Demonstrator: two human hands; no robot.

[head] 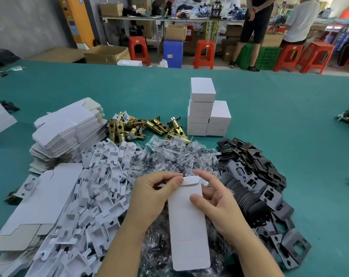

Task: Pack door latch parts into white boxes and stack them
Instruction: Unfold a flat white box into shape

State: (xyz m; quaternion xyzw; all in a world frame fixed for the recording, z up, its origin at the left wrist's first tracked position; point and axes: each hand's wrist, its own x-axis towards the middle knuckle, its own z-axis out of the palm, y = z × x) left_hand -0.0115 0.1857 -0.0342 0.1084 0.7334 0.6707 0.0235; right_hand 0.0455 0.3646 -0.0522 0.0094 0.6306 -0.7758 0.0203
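A long white box [186,222] sits low in the centre of the frame, held between both hands above the parts heaps. The left hand [149,198] grips its left edge near the top, thumb pressing the rounded end flap; the right hand [213,202] clasps the right side, thumb flat on the box face and forefinger raised over the flap.

Under and beyond the hands lies a heap of clear screw bags [169,156], too many to count. To its left spreads a heap of white card inserts [101,188], likewise uncountable, and to its right a heap of black strike plates [255,176]. At centre left rise stacks of flat box blanks [67,126], with more blanks [39,200] at lower left. Above the bags lies a cluster of brass latch bolts [145,125], roughly a dozen. Right of them stand finished white boxes [206,110] in two touching columns, the taller about five high, the shorter about three.

All of it rests on a teal-covered table [289,108] filling most of the frame. Along the top edge, across a pale floor, stand five or so red plastic stools [204,53], a blue bin [173,53], a green crate [266,56], brown cartons [107,53] and cluttered benches [189,18]. Two people [255,27] are at the upper right, one standing, one seated on a stool.
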